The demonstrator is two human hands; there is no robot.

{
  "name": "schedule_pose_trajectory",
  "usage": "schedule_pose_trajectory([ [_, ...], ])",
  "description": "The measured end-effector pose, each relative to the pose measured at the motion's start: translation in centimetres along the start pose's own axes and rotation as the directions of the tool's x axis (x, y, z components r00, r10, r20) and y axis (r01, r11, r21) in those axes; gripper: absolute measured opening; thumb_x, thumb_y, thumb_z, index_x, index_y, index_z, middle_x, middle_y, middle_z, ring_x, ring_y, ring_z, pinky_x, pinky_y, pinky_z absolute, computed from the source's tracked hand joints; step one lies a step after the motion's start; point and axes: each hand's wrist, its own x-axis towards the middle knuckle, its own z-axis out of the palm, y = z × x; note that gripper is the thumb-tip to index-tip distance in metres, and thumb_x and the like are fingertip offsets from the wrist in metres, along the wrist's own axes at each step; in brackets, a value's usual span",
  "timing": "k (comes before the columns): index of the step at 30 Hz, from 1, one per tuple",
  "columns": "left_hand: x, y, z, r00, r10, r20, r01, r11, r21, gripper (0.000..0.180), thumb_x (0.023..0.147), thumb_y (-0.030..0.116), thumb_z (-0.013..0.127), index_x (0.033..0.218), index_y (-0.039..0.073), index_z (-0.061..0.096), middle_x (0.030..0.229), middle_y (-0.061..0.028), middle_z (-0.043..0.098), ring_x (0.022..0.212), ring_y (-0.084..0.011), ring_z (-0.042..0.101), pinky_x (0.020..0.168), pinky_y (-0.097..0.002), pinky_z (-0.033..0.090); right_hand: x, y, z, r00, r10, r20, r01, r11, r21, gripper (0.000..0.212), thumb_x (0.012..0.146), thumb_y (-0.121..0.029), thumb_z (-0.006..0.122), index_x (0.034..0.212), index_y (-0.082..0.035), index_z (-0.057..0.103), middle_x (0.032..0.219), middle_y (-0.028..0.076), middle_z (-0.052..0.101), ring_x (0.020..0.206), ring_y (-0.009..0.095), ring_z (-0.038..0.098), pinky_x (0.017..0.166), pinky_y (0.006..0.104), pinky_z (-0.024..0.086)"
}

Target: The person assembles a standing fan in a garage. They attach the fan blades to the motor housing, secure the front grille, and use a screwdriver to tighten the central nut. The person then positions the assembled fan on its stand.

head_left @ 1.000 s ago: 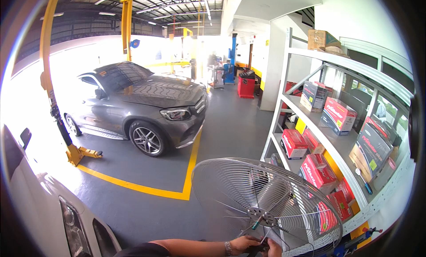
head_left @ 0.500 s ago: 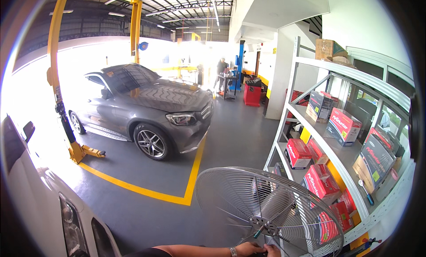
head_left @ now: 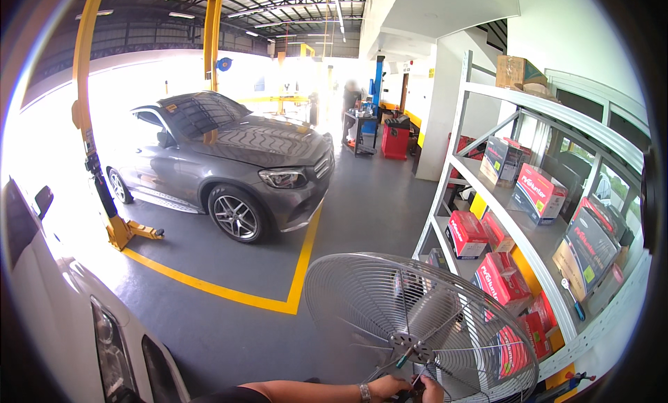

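A large round wire-caged fan point(head_left: 362, 278) stands tilted in front of me, its blades showing faintly through the grille. My left hand point(head_left: 388, 387), with a metal watch point(head_left: 365, 392) on its wrist, is closed just below the hub point(head_left: 410, 349). Beside it, my right hand point(head_left: 431, 390) is closed too, its fingers bent close to the left ones. A small dark part lies between the two hands; its kind is too hidden to tell. A short green-tipped piece point(head_left: 402, 362) sticks out at the hub, just above the fingers.
Metal shelving point(head_left: 501, 208) with red boxes point(head_left: 539, 191) stands at right, a ratchet-like tool point(head_left: 573, 300) on one shelf. A white car point(head_left: 76, 292) is close at left. Beyond are a grey car point(head_left: 236, 156), a yellow lift post point(head_left: 87, 125), a red cabinet point(head_left: 395, 142) and another person point(head_left: 351, 104).
The whole view has shifted slightly, and the fan appears a little higher. Both my hands stay close together below the hub, with the right one showing more.
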Motion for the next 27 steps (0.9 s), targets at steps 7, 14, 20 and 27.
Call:
schedule_pose_trajectory([
  [7, -2.2, 2.0, 0.3, 0.978, -0.093, 0.186, 0.089, 0.995, 0.034, 0.031, 0.090, 0.028, 0.066, 0.109, 0.005, 0.063, 0.101, -0.0029, 0.062, 0.095, -0.0128, 0.059, 0.082, -0.0306, 0.048, 0.4, -2.5, 0.3, 0.833, 0.524, 0.176, -0.532, 0.673, 0.513, 0.024, 0.092, -0.030, 0.058, 0.078, -0.010, 0.061, 0.068, -0.001, 0.053, 0.061, 0.011, 0.049, 0.055, 0.0270, 0.038],
  [14, 2.0, -1.6, -1.6, 0.698, 0.528, 0.484, -0.569, -0.002, 0.822, 0.034, 0.074, 0.006, 0.073, 0.106, 0.017, 0.068, 0.092, -0.0086, 0.068, 0.082, -0.0246, 0.067, 0.072, -0.0367, 0.054, 0.3, 4.9, 2.7, 0.877, 0.477, 0.058, -0.454, 0.781, 0.429, 0.026, 0.091, -0.030, 0.058, 0.074, -0.011, 0.058, 0.067, 0.001, 0.051, 0.059, 0.012, 0.049, 0.052, 0.0268, 0.038],
  [20, 0.4, -0.4, -0.9, 0.721, 0.491, 0.490, -0.619, 0.138, 0.773, 0.028, 0.069, 0.008, 0.077, 0.095, 0.012, 0.067, 0.088, -0.0103, 0.067, 0.081, -0.0297, 0.065, 0.072, -0.0401, 0.052, 2.2, -3.4, 0.5, 0.703, 0.705, 0.098, -0.531, 0.428, 0.731, 0.028, 0.095, -0.033, 0.059, 0.078, -0.011, 0.060, 0.068, 0.000, 0.054, 0.056, 0.014, 0.052, 0.048, 0.0300, 0.040],
  [27, 3.5, -3.1, 0.1, 0.980, 0.105, 0.169, -0.091, 0.992, -0.089, 0.027, 0.085, 0.031, 0.073, 0.106, 0.015, 0.068, 0.095, -0.0092, 0.071, 0.086, -0.0272, 0.068, 0.075, -0.0401, 0.055, 3.9, -6.1, -0.3, 0.628, 0.742, 0.234, -0.640, 0.322, 0.698, 0.028, 0.096, -0.035, 0.057, 0.077, -0.013, 0.060, 0.062, 0.001, 0.056, 0.049, 0.017, 0.053, 0.044, 0.0299, 0.041],
])
